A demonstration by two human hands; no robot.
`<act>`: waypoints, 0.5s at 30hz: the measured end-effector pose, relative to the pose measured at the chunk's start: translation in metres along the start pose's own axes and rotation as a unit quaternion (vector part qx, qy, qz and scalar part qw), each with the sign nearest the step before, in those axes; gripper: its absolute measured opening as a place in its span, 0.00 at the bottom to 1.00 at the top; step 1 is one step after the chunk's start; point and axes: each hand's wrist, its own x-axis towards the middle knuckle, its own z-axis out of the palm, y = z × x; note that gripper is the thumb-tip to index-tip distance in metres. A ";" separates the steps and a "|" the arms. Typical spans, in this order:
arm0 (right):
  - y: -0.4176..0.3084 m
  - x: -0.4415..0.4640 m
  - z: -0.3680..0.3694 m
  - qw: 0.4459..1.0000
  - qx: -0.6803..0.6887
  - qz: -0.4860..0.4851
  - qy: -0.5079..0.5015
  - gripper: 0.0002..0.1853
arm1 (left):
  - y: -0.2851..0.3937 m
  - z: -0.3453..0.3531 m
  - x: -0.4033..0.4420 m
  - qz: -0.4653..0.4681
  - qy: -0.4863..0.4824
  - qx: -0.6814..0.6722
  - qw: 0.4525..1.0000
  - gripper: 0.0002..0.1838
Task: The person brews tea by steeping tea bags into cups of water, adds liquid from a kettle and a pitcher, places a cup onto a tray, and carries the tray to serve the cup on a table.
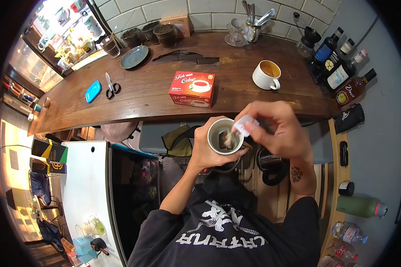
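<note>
My left hand [205,149] is wrapped round a white cup [212,143], tilted so that its inside faces me. A tea bag [228,140] lies inside the cup. Over the cup's right rim, my right hand [278,131] pinches a small white paper tag [245,124] between thumb and fingers; whether a string joins it to the tea bag, I cannot make out. On the wooden counter [140,98] ahead stands a red tea box [192,89]. To its right is a white mug [266,76] with a brownish inside.
Scissors [112,87] and a blue lid [93,91] lie on the counter's left side. Behind them are a grey plate [134,57] and plant pots [165,35]. Several bottles [339,75] line the right end. A dark kettle [269,162] is below my right hand.
</note>
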 end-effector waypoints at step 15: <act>0.004 0.003 0.033 0.996 -0.056 -0.059 0.022 0.05 | 0.008 -0.019 -0.020 0.015 0.018 0.044 0.999 0.35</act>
